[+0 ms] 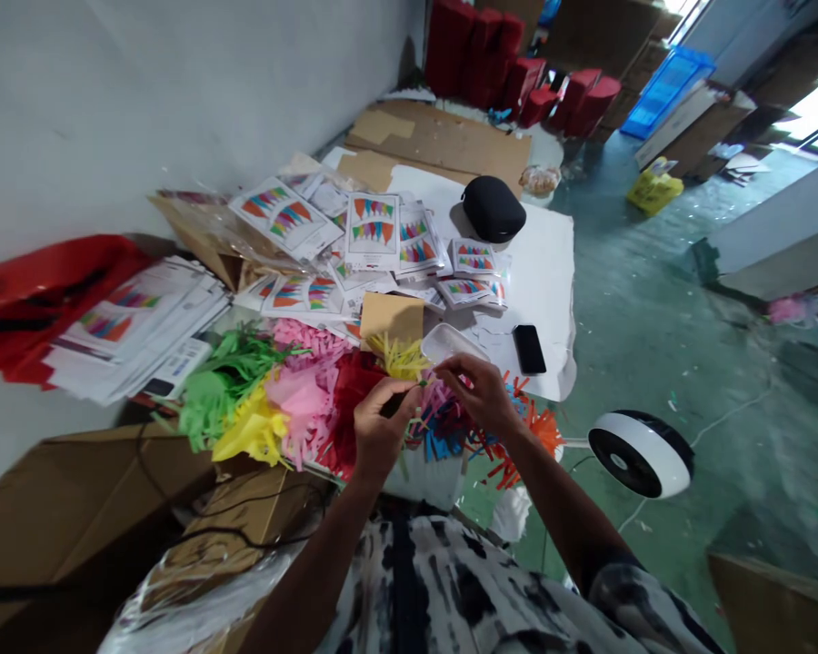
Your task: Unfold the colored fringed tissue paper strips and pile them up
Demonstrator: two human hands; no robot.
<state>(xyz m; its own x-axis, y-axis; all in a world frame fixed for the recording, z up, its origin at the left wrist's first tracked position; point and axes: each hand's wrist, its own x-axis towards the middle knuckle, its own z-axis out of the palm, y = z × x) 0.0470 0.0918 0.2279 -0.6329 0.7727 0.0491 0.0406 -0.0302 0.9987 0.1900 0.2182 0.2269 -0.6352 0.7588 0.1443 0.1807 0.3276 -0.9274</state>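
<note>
My left hand (382, 425) is closed, its thumb and forefinger pinching a small green piece (422, 383) that looks like twisted tissue paper. My right hand (483, 392) is just to the right, its fingers pinched together; whatever they hold is too small to make out. Below and around both hands lie fringed tissue-paper bunches: green (228, 381), yellow (252, 431), pink (304, 400), dark red (354, 409), blue (443, 440) and orange (542, 431). A pale yellow fringe (404, 357) lies just beyond my fingertips, next to a shallow clear plastic tray (453, 343).
Printed cards in packets (372, 232) cover the table's back, with a tan card (392, 320) before them. A black case (494, 209) and a phone (530, 350) lie on the white sheet (552, 272). A white-and-black device (641, 454) stands right; cardboard boxes (95, 509) sit left.
</note>
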